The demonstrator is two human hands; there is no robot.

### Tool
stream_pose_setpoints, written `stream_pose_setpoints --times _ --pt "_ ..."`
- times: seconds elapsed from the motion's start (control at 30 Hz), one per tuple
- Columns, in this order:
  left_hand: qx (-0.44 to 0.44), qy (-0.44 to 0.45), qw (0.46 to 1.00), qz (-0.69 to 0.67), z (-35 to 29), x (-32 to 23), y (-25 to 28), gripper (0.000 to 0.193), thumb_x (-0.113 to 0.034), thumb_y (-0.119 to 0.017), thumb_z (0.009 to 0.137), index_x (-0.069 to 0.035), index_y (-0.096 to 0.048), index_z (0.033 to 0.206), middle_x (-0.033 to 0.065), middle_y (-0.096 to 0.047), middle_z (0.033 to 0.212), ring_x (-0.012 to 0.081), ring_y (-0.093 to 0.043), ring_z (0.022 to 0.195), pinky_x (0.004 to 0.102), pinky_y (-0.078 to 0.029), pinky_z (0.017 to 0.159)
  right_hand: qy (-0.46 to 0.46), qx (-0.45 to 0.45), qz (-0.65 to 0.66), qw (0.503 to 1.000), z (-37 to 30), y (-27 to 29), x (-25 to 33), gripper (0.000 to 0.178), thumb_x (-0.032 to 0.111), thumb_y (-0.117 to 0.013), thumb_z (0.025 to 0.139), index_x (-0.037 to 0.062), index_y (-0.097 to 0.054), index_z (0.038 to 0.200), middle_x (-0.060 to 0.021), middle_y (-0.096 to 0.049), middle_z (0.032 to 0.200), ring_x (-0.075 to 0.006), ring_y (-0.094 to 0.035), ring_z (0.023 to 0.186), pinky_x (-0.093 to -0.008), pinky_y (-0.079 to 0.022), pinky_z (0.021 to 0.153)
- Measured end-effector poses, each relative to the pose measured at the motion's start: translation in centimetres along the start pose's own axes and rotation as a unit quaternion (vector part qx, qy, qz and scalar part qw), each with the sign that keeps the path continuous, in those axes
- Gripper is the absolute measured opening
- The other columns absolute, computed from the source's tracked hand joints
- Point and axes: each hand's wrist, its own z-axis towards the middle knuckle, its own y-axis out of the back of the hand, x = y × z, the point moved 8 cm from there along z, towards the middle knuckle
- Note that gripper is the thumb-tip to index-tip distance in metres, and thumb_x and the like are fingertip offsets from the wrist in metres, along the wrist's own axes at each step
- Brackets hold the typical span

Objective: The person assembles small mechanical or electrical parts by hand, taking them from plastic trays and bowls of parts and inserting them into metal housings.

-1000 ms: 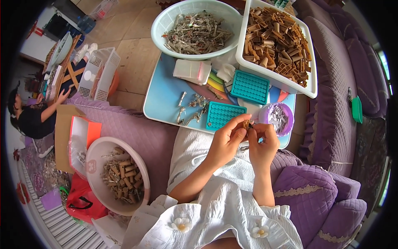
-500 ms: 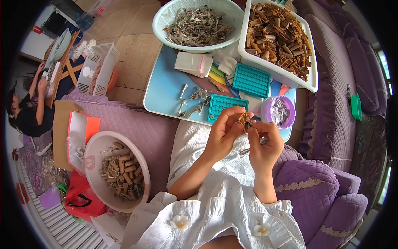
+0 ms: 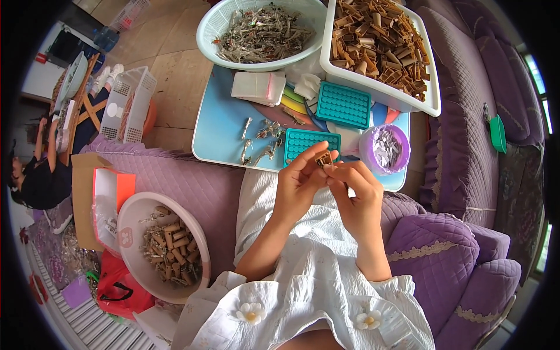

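Observation:
My left hand (image 3: 294, 189) pinches a small brown plastic casing (image 3: 322, 158) with its open side showing, above the near edge of the low table. From the other side my right hand (image 3: 359, 192) is closed with thumb and forefinger pressed against the casing. Whatever lies inside the casing is too small to make out. Just beyond my fingers is a teal tray with round cells (image 3: 310, 143). A purple-rimmed tub (image 3: 364, 153) of small silvery strips stands right of it. Several loose wired metallic pieces (image 3: 261, 139) lie left of the tray.
A second teal tray (image 3: 344, 104), a stack of clear bags (image 3: 256, 86), a pale basin (image 3: 204, 36) of wired parts and a white bin (image 3: 433, 76) of brown casings stand farther back. Left of me is a pink basin (image 3: 201, 248) of assembled pieces. Another person (image 3: 41, 169) works at far left.
The casing has turned so that its open side shows. My right fingers have come up over it, and the silvery strands below that hand are now hidden. The view has shifted slightly.

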Motion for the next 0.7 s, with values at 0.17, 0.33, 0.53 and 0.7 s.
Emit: stream_pose_setpoints --times 0.17,0.33,0.53,0.7 --pt "-0.018 0.026 0.996 -0.080 0.3 0.2 0.5 0.033 -0.004 -0.047 0.086 -0.002 -0.041 0.118 0.0131 -0.054 0.108 0.0203 -0.055 0.097 0.0314 -0.049 0.080 -0.015 -0.009 -0.002 1.000 -0.2 -0.2 -0.6 0.017 -0.010 -0.056 0.072 -0.0011 -0.059 0.086 -0.0074 -0.056 0.081 -0.0125 -0.056 0.069 -0.0203 -0.042 0.059" --pt "-0.063 0.034 0.995 -0.074 0.0 -0.3 0.5 0.029 -0.005 -0.042 0.087 -0.003 -0.037 0.116 0.0128 -0.052 0.107 0.0211 -0.056 0.094 0.0323 -0.050 0.079 -0.086 -0.008 0.142 0.986 -1.3 -1.0 -3.7 0.017 -0.006 -0.050 0.081 -0.0022 -0.048 0.097 -0.0031 -0.049 0.084 -0.0101 -0.054 0.072 -0.0201 -0.043 0.062" --pt "-0.081 -0.011 0.996 -0.037 -0.2 -1.3 0.7 0.030 -0.005 -0.036 0.088 -0.003 -0.034 0.118 0.0139 -0.052 0.103 0.0215 -0.058 0.088 0.0340 -0.049 0.079 -0.175 -0.068 0.371 0.909 -1.7 -1.5 -4.7 0.021 -0.007 -0.046 0.082 -0.0010 -0.044 0.101 -0.0035 -0.047 0.085 -0.0094 -0.052 0.067 -0.0195 -0.043 0.058" --pt "-0.035 -0.015 0.999 -0.014 -0.2 -1.7 0.0 0.031 -0.004 -0.039 0.087 -0.001 -0.039 0.118 0.0131 -0.053 0.104 0.0165 -0.056 0.090 0.0303 -0.049 0.078 -0.131 -0.056 0.268 0.953 -1.4 -1.1 -3.5 0.017 -0.006 -0.051 0.079 0.0006 -0.050 0.095 -0.0032 -0.048 0.081 -0.0067 -0.046 0.059 -0.0185 -0.039 0.050"
